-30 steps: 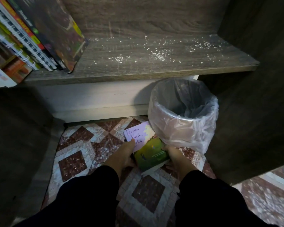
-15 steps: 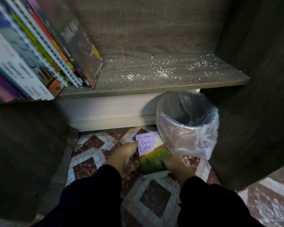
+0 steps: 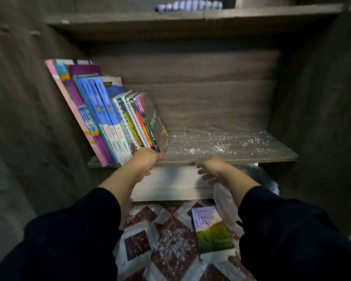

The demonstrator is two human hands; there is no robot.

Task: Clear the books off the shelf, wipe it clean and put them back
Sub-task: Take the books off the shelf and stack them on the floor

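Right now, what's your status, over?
Left hand at leaning books, grip unclear. Right hand open, empty. One book on floor. Crumbs on shelf.

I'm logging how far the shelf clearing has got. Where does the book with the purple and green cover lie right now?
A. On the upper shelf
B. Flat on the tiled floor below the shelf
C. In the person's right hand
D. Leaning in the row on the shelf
B: the purple and green book lies flat on the tiled floor, untouched by either hand.

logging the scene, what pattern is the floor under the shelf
Maroon squares in white-bordered diamond tiling on the floor, seen from the head view.
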